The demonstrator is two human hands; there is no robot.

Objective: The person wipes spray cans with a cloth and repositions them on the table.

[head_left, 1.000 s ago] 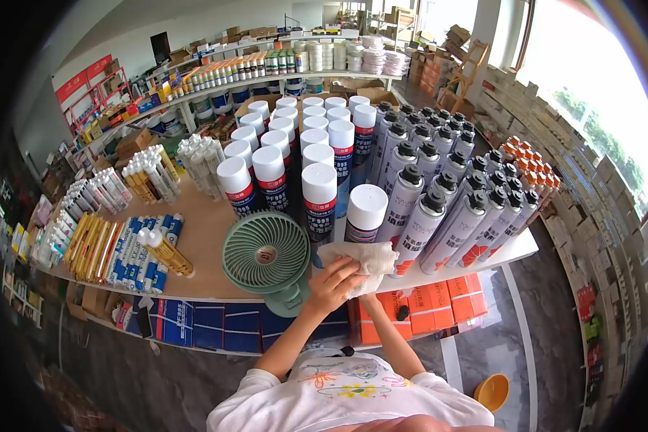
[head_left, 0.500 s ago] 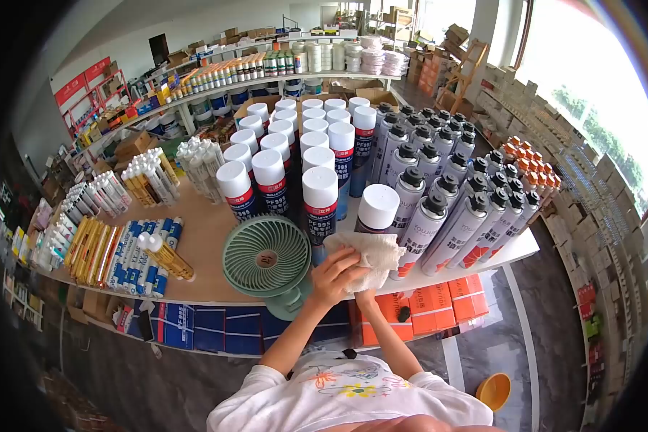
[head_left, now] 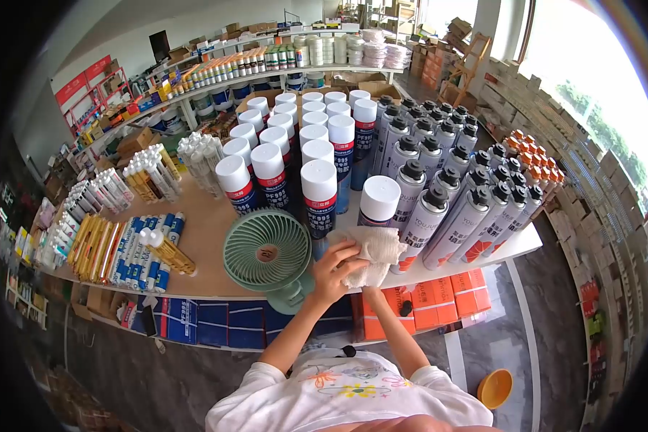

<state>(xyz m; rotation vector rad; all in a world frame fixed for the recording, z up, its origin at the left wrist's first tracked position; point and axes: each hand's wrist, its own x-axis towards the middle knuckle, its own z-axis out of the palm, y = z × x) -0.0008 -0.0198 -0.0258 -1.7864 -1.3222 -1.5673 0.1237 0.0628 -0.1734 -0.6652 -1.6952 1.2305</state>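
- Left of the round, pale-green plastic fan, two gold tubes with white caps lie across a row of blue-and-white tubes, which overlap too much to count.
- Between those and the fan, a strip of brown counter gives open room; its front edge runs by the fan's base.
- Behind the fan and to its right stand about twenty dark-blue cylindrical cans with white caps, the nearest just beside it.
- Right of the fan, the left hand curls around one crumpled off-white cloth.
- Right of the fan also, the right hand is mostly under the cloth; I cannot tell its grip.
- One separate white-capped can is right of the fan, just beyond both hands, its lower body behind the cloth.
- Farther right of the fan, over twenty silver cans with black caps crowd near the counter's front edge.
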